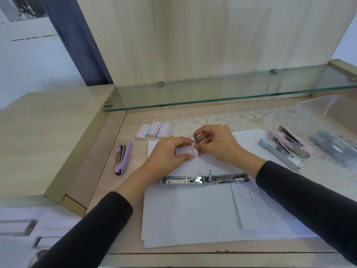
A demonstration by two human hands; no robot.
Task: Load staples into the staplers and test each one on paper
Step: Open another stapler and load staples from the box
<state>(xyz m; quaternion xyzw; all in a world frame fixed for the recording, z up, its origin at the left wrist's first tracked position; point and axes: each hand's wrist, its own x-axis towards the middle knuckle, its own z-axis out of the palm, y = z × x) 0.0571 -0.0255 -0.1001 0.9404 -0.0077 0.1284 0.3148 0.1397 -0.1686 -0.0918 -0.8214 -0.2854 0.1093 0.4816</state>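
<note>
You're at what looks like a home desk (133, 120): pale wood panels (193, 35), a glass shelf (212, 93) on metal clips (160, 84), and a lace mat (222, 120) under the paper (193, 215). A blue curtain (63, 35) hangs to your left by a white wall (29, 64). White drawers (19, 225) sit below.
</note>
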